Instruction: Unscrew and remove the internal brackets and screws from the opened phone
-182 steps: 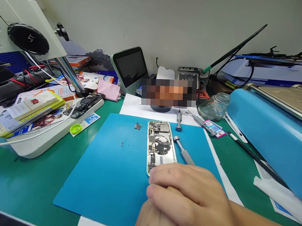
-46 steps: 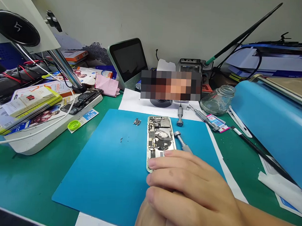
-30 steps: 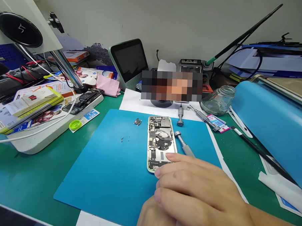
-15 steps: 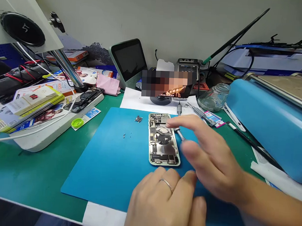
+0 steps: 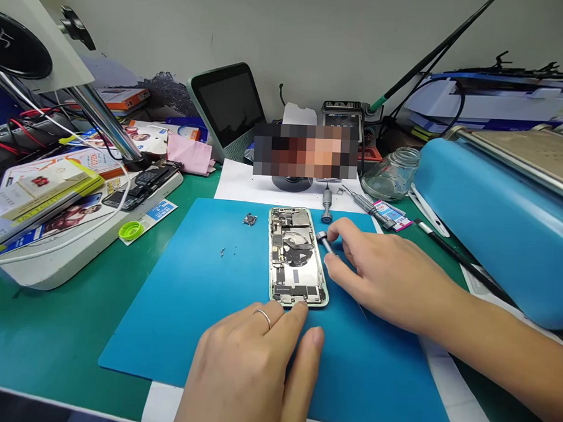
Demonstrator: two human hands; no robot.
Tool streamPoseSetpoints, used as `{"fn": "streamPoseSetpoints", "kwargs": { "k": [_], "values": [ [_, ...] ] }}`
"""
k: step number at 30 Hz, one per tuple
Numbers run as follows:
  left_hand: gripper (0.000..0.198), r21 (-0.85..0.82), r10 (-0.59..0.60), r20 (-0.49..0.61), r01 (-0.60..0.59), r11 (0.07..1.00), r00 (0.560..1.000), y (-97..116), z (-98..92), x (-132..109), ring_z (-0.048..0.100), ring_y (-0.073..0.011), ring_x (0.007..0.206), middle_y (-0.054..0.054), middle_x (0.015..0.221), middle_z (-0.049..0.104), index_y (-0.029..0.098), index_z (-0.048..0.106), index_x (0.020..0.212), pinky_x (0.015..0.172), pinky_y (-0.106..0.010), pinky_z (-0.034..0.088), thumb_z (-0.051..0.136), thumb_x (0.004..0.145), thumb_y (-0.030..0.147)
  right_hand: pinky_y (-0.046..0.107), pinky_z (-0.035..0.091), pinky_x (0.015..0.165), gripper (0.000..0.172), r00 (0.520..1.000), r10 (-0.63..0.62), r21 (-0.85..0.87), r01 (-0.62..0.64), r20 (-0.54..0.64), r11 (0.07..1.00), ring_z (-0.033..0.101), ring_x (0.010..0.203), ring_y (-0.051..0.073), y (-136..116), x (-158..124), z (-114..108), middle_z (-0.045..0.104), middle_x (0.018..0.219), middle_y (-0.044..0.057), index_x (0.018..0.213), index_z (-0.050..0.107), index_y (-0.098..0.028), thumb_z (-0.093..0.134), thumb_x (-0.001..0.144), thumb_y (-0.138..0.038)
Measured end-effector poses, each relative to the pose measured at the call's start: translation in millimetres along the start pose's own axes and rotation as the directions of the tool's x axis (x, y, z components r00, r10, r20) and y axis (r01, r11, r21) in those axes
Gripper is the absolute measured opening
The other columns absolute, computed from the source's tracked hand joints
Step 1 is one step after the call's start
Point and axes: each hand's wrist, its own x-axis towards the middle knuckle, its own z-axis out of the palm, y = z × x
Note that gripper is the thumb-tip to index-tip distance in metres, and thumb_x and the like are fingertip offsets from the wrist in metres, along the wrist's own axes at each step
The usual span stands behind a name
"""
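Observation:
An opened smartphone (image 5: 302,275) lies lengthwise, its inner parts showing. My left hand (image 5: 251,365), with a ring, stretches its fingers to the phone's near edge. The index fingertip appears to rest against that edge, and the thumb is apart. To the phone's right, my right hand (image 5: 376,271) has thumb and index finger closed around a small grey screwdriver (image 5: 322,238). Much of its handle is hidden by the fingers, while a thin shaft shows below the hand. A small circuit part (image 5: 250,219) and several tiny screws (image 5: 222,252) lie left of the phone.
Beneath the work is a blue mat (image 5: 164,330). Another screwdriver (image 5: 327,203) stands behind the phone; more tools (image 5: 370,208) lie farther right. A glass jar (image 5: 392,172) and a blue machine (image 5: 486,232) border the right side. Boxes (image 5: 44,188) and a microscope stand (image 5: 112,129) crowd the left.
My right hand has gone from open above the screwdriver to closed around it. My left hand has shifted left, its index finger reaching the phone's near edge. The camera view has shifted slightly.

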Motion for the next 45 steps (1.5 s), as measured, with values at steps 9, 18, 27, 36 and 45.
{"fn": "streamPoseSetpoints", "kwargs": {
  "k": [9,18,27,36,45],
  "values": [
    [0.028,-0.108,-0.168,0.013,0.168,0.980,0.986,7.9,-2.1,3.5,0.074,-0.0203,0.078,0.003,0.094,0.078,0.028,0.068,0.092,0.064,-0.034,0.048,0.047,0.110,0.030,0.030,0.034,0.052,0.042,0.996,-0.086,-0.040,0.085,-0.015,0.996,0.074,0.063,0.027,7.2,0.1,2.8,0.080,0.078,0.003,0.137,0.061,-0.020,0.047,0.099,-0.031],
    [0.028,-0.122,-0.189,0.002,0.188,0.975,0.982,6.6,-8.5,7.9,0.069,-0.0195,0.071,0.005,0.083,0.073,0.026,0.076,0.104,0.060,-0.035,0.041,0.048,0.109,0.028,0.030,0.040,0.048,0.038,0.975,-0.192,-0.036,0.189,-0.108,0.981,0.070,0.055,0.024,15.7,3.8,7.2,0.075,0.066,0.001,0.133,0.066,-0.021,0.056,0.097,-0.027],
    [0.034,-0.137,-0.180,0.028,0.182,0.974,0.983,6.7,-8.7,7.8,0.060,-0.0157,0.063,0.005,0.073,0.064,0.024,0.060,0.079,0.058,-0.034,0.034,0.044,0.110,0.024,0.035,0.059,0.060,0.048,0.811,-0.226,0.190,0.379,-0.539,0.906,0.076,0.075,0.025,9.5,-4.3,13.8,0.082,0.102,0.006,0.141,0.061,-0.028,0.072,0.095,-0.036],
    [0.032,-0.158,-0.204,0.021,0.205,0.966,0.979,4.9,-0.6,2.2,0.065,-0.0174,0.070,0.004,0.080,0.068,0.025,0.058,0.083,0.062,-0.033,0.037,0.043,0.112,0.030,0.029,0.057,0.063,0.056,0.643,-0.340,0.080,0.532,-0.687,0.843,0.069,0.066,0.014,16.0,-5.9,13.7,0.078,0.106,0.008,0.148,0.051,-0.020,0.072,0.097,-0.012],
    [0.032,-0.133,-0.164,0.024,0.166,0.977,0.986,3.5,-3.6,3.3,0.066,-0.0177,0.068,0.004,0.079,0.069,0.026,0.063,0.086,0.060,-0.033,0.042,0.044,0.112,0.029,0.031,0.062,0.067,0.055,0.699,-0.305,0.144,0.505,-0.647,0.851,0.070,0.072,0.017,13.4,-3.4,12.9,0.072,0.102,0.005,0.147,0.050,-0.022,0.071,0.097,-0.014]
  ]
}}
